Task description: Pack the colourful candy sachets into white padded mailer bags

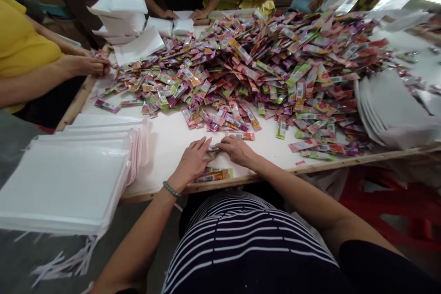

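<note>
Small flat stick-shaped sachets in bright foil lie before me on a white table. My left hand (194, 161) is at the table's near edge, thumb and fingers closed around the left end of a sachet (212, 148). The fingertips of my right hand (237, 149) pinch the same sachet at its right end. My fingers cover part of it. Just below my hands, a few more sachets (217, 175) lie side by side by the edge. Another sachet (240, 136) rests flat just beyond my right fingers.
A large heap of sachets (241, 69) covers the table's middle and far side. White bags are stacked at the left (65, 183), the back left (120, 14) and the right (399, 105). Co-workers stand left and across; a red stool (389, 202) is at the right.
</note>
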Action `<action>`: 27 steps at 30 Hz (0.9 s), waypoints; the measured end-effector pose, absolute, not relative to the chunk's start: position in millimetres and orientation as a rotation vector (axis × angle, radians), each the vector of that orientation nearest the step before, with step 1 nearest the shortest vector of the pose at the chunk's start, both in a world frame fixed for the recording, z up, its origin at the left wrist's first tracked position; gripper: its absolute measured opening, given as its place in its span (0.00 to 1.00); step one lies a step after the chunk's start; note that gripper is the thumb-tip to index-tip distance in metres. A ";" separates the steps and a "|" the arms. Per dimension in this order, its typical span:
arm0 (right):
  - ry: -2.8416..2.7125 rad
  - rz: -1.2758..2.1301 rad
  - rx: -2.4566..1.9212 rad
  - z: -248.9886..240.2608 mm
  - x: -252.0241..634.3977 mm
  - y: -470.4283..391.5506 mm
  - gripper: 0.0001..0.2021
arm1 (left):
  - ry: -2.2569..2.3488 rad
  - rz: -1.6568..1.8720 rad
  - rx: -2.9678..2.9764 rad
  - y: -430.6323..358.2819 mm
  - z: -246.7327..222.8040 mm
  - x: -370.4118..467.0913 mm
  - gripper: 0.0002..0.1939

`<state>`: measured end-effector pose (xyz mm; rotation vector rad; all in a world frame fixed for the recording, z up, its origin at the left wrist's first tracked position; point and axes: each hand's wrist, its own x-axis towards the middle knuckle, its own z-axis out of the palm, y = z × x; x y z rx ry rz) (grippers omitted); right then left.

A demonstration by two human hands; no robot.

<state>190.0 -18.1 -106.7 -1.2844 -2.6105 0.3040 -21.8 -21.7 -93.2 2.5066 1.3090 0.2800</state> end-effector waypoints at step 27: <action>-2.267 0.115 -1.962 -83.4 191.7 36.0 0.14 | 1.499 0.492 2.547 36.1 -60.3 10.2 0.20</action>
